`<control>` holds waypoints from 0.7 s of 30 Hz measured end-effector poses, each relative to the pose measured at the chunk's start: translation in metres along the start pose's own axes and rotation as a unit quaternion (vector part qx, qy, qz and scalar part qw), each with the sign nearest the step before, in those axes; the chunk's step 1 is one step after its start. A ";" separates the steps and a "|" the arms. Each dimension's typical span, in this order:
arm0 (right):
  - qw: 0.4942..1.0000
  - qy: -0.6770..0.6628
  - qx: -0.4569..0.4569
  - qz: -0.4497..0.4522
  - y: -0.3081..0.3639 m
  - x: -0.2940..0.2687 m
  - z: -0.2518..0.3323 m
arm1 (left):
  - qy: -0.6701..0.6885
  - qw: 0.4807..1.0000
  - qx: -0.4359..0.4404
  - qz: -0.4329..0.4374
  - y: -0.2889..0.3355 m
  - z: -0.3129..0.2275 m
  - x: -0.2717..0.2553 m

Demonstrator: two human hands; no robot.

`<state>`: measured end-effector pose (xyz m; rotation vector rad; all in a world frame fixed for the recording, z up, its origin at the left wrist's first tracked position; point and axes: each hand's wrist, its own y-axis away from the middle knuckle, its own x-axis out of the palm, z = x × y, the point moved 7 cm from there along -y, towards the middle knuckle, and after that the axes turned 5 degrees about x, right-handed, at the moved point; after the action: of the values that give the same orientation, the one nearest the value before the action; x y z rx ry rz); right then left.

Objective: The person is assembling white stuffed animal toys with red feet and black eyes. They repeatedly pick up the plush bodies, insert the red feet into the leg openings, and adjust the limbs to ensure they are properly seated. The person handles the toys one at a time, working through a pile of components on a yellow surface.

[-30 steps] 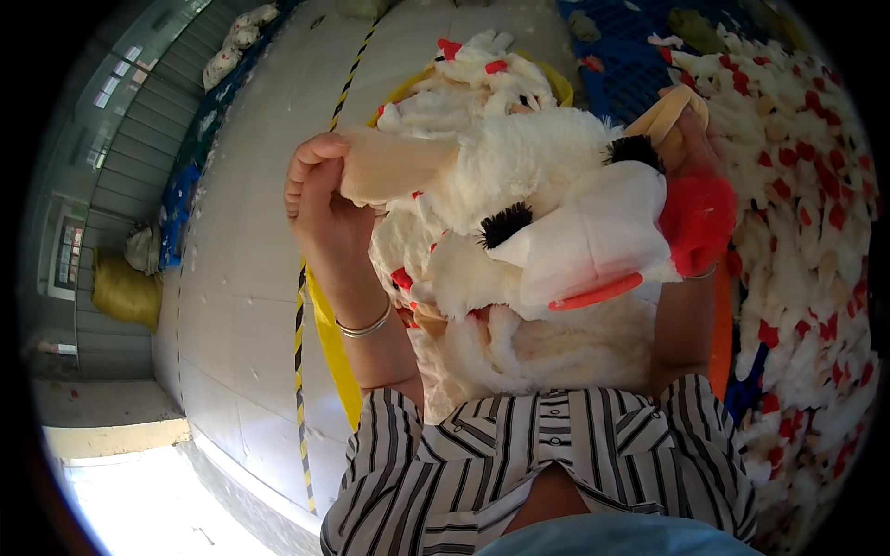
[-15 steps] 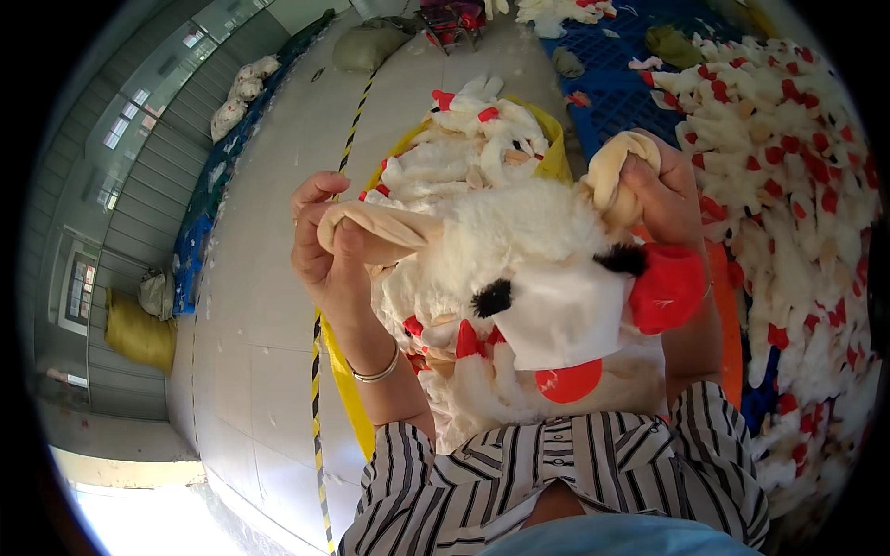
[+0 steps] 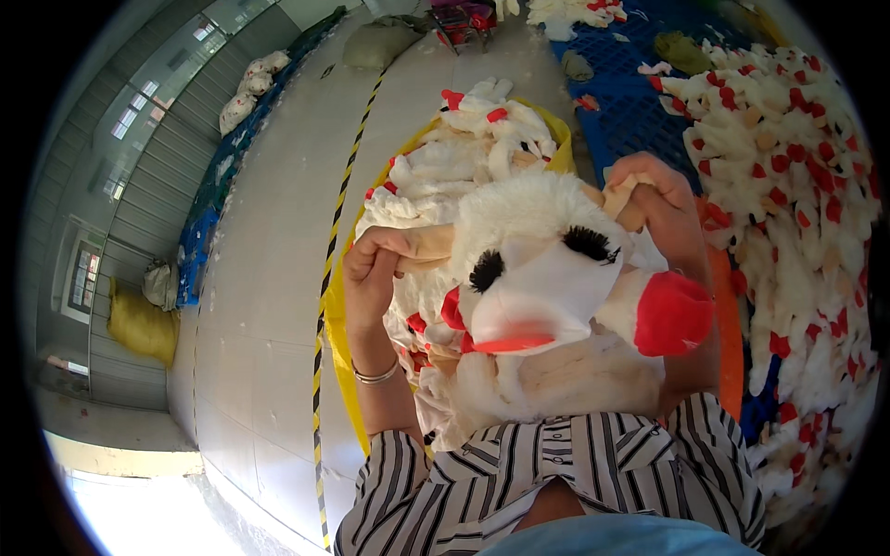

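A white plush animal skin, a limp unstuffed-looking toy, hangs between my two hands. It has fluffy fur on top, black lash-like tufts, a smooth white face and a red patch at the mouth. My left hand pinches one beige ear, and my right hand grips the other ear, mostly covered by the fingers. One limb with a red tip dangles below my right hand. Behind the toy, a yellow-rimmed container or bag is heaped with similar plush skins.
A large pile of white plush skins with red tips covers the right side. Blue pallets lie beyond. Black-and-yellow tape runs along the floor at left, and a yellow sack rests by the wall. A greenish sack sits farther off.
Both hands have drawn slightly closer together, the left moving right and the ears pulled outward. The toy's face has swung, its mouth patch now showing on the face and the red-tipped limb hanging lower.
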<state>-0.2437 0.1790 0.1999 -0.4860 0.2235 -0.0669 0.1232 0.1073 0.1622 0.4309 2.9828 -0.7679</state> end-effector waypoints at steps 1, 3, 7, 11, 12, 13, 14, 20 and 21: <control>0.999 0.025 -0.004 0.048 0.000 0.011 -0.005 | -0.052 0.993 -0.081 0.067 -0.006 0.010 0.003; 0.996 -0.081 0.045 0.000 -0.004 -0.001 -0.018 | -0.148 0.965 -0.122 0.177 -0.004 0.027 0.013; 0.993 -0.077 -0.030 0.082 -0.010 0.015 -0.007 | -0.254 0.954 0.069 0.143 -0.012 -0.011 0.044; 0.981 -0.161 0.025 0.106 -0.019 0.042 -0.007 | -0.204 0.958 0.166 0.111 -0.018 -0.056 0.110; 0.974 -0.205 0.060 0.082 -0.022 0.044 -0.012 | -0.244 0.943 0.185 0.126 -0.015 -0.054 0.130; 0.963 -0.247 0.095 0.057 -0.024 0.045 -0.016 | -0.259 0.943 0.087 0.190 -0.015 -0.030 0.140; 0.973 -0.215 0.087 0.013 -0.024 0.044 -0.013 | -0.276 0.928 -0.015 0.249 -0.012 -0.007 0.144; 0.991 -0.115 0.069 0.018 0.011 0.075 -0.006 | -0.087 0.991 -0.074 0.067 -0.019 0.037 0.132; 0.995 -0.068 0.073 0.032 0.017 0.084 -0.009 | -0.080 0.992 -0.081 0.050 -0.020 0.033 0.132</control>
<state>-0.1637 0.1803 0.1679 -0.3367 0.0996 0.0119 -0.0108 0.1086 0.1297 0.4805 2.8216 -0.5197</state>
